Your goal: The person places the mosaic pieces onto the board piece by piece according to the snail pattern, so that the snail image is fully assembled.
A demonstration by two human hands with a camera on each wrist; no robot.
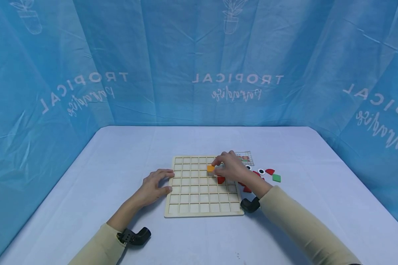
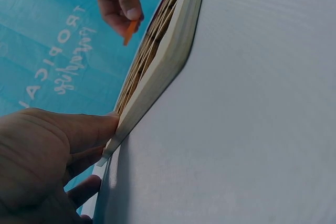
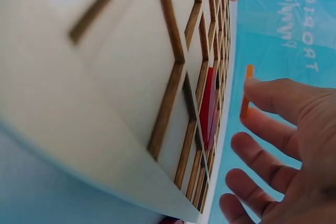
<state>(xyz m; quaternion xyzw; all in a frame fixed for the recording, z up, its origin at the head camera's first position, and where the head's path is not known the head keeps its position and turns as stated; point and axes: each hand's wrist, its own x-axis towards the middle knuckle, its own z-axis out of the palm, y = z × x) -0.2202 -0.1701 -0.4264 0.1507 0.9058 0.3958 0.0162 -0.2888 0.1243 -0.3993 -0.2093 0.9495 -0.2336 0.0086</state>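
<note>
My right hand (image 1: pixel 231 167) pinches an orange tile (image 1: pixel 210 168) between thumb and finger, over the upper part of a pale wooden grid board (image 1: pixel 199 198). In the right wrist view the orange tile (image 3: pixel 247 92) stands on edge, apart from the board, and the other fingers are spread. A red piece (image 1: pixel 221 180) sits in a cell of the board just below that hand. At the board's left edge rests my left hand (image 1: pixel 154 187), its fingers and thumb touching the rim. The left wrist view shows the thumb (image 2: pixel 89 129) lying against the board's side.
Right of the board lie several red pieces, one a red quarter-round (image 1: pixel 270 172), plus a green square (image 1: pixel 276 178) and a white-and-black eye piece (image 1: pixel 261 172). Behind the right hand is a printed card (image 1: pixel 247 157), partly covered. A blue curtain (image 1: pixel 199 55) hangs behind the white table (image 1: pixel 136 143).
</note>
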